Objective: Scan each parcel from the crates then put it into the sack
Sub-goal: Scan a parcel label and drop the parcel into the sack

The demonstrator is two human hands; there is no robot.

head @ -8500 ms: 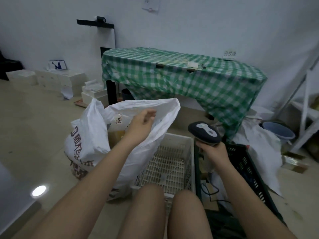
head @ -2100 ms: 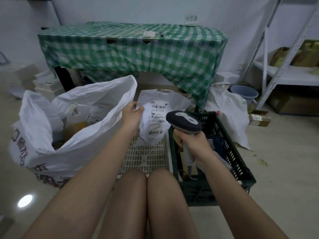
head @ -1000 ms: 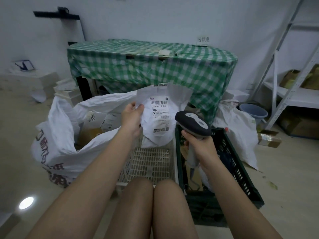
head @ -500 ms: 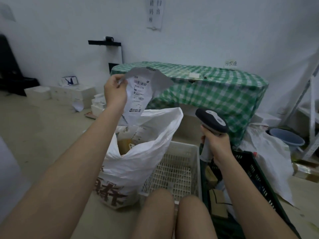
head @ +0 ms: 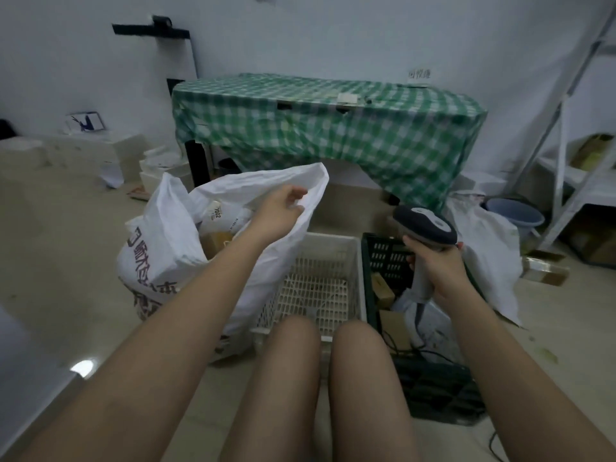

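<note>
Left hand (head: 281, 208): hovering over the sack (head: 173, 248) mouth, fingers loosely curled, holding nothing.
Right hand (head: 436, 265): gripping the scanner (head: 423, 225) above the green crate (head: 383, 258).

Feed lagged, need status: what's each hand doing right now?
Left hand: open, empty, above the white sack.
Right hand: gripping the barcode scanner.

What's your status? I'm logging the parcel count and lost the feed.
Left hand empty, over the sack mouth. Right hand grips scanner. White crate looks empty; parcels left in dark crate. Nothing in the way.
</note>
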